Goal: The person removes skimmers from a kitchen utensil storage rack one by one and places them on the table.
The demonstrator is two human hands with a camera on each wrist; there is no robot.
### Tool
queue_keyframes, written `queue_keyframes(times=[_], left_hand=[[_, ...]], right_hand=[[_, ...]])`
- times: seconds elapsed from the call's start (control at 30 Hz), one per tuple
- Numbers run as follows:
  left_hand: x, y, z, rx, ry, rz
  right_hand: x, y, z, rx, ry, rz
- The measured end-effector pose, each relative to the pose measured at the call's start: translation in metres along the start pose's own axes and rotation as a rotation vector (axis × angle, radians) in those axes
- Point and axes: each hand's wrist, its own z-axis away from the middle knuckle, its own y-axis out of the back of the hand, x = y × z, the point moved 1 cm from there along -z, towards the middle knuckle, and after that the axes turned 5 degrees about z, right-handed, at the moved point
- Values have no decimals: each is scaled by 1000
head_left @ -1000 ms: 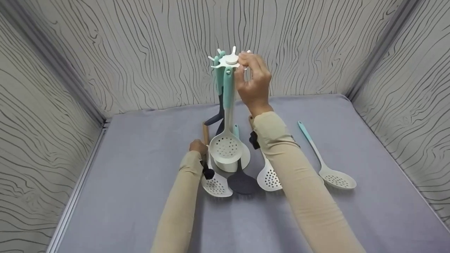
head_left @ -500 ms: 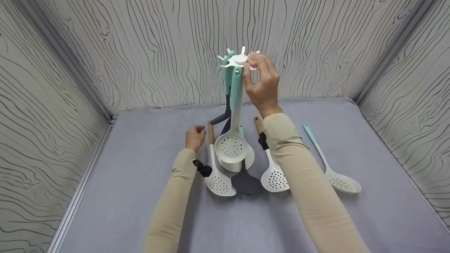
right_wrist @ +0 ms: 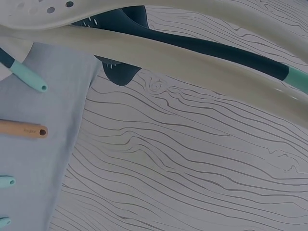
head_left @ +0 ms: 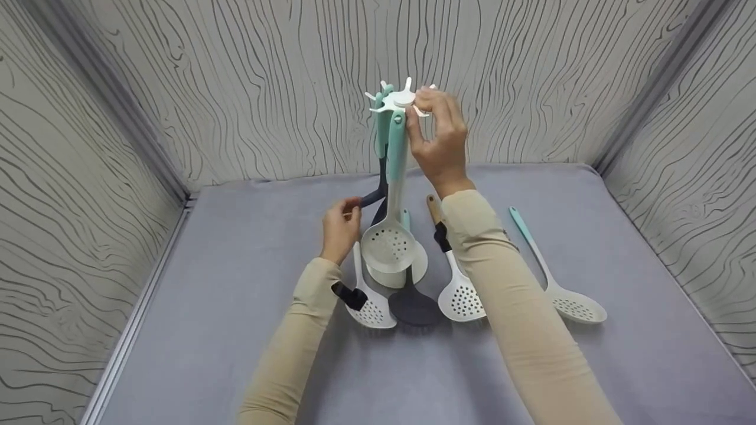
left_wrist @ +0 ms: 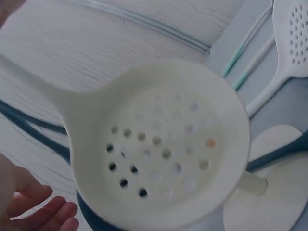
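Note:
My right hand (head_left: 440, 136) pinches a hook arm of the white rotating utensil rack (head_left: 404, 99). A cream skimmer (head_left: 388, 245) with a mint handle hangs at its front. Behind it hang dark utensils with mint handles (head_left: 383, 133); their exact kinds are partly hidden. My left hand (head_left: 341, 231) is beside a dark utensil head (head_left: 372, 197), fingertips at its edge. In the left wrist view, the left fingers (left_wrist: 43, 214) are loosely bent near the dark head, with nothing seen between them. The right wrist view shows hanging handles and dark heads (right_wrist: 120, 72) but no hand.
On the grey cloth (head_left: 236, 330) lie a white slotted turner (head_left: 373, 313), a dark utensil (head_left: 413, 307), a wooden-handled white slotted turner (head_left: 462, 300) and a cream slotted spoon (head_left: 573, 304). The rack's round white base (head_left: 420, 262) stands among them. Wood-patterned panels (head_left: 283, 88) enclose the table.
My left hand let go of the wooden-handled turner on the left, moved away leftward, then rose to the dark hanging utensil. The right hand keeps its pinch on the rack; the head view shifted slightly.

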Motion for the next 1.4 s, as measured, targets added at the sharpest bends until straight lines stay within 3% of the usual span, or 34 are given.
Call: queue_keyframes(times=[0.23, 0.5, 0.77, 1.17, 1.4], left_hand=[[22, -4, 10, -28, -72, 93], [28, -8, 18, -45, -113, 127], [39, -15, 24, -36, -241, 121], [53, -26, 25, -30, -286, 142], [57, -31, 25, 12, -303, 72]], right_hand=[[0, 0, -1, 1, 1, 11], [1, 3, 0, 16, 17, 43], [4, 6, -3, -32, 27, 81], [9, 9, -3, -71, 16, 91], [9, 12, -5, -114, 0, 102]])
